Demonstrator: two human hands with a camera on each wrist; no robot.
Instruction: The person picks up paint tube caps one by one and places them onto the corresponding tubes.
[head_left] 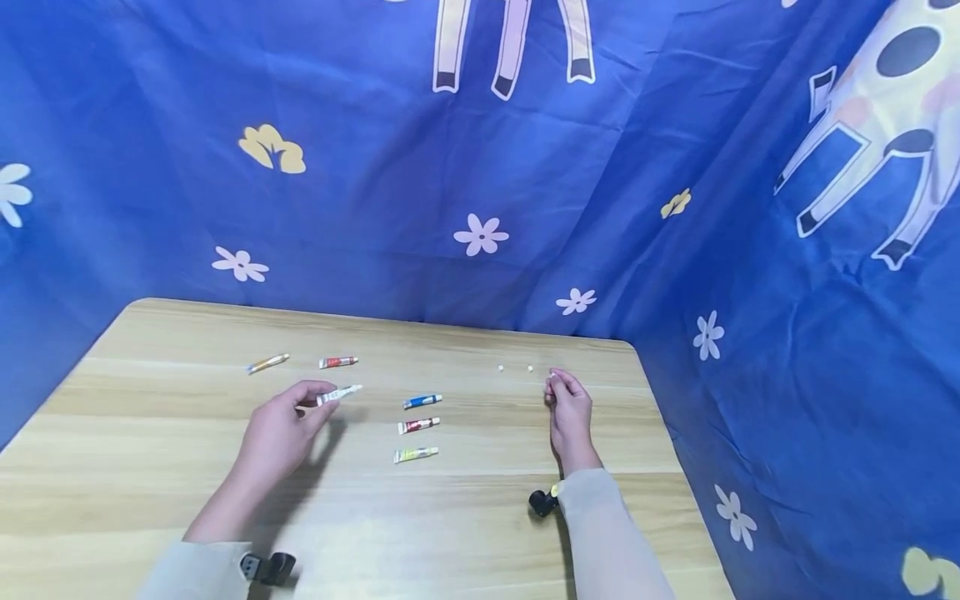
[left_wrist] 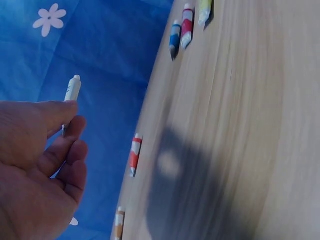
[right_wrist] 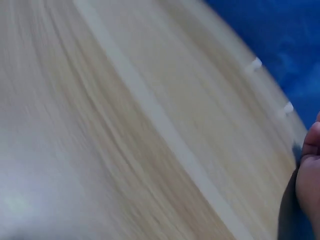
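Note:
My left hand (head_left: pixel 288 421) pinches a small white paint tube (head_left: pixel 339 394) by its flat end, between thumb and fingers. In the left wrist view the tube's narrow nozzle end points upward from the thumb. At the right side of the table, the fingertips of my right hand (head_left: pixel 571 410) pinch a tiny white cap (head_left: pixel 552 375). Two more small white caps, one left (head_left: pixel 501 367) and one nearer the hand (head_left: pixel 530 368), lie on the wood beside it. Only part of the right hand shows in the right wrist view.
An orange tube (head_left: pixel 268 363) and a red tube (head_left: pixel 338 362) lie behind the left hand. A blue tube (head_left: pixel 423 402), a dark red tube (head_left: pixel 418 426) and a yellow-green tube (head_left: pixel 416 455) form a column mid-table. Blue patterned cloth (head_left: pixel 375 208) hangs behind the wooden table (head_left: pixel 480 517).

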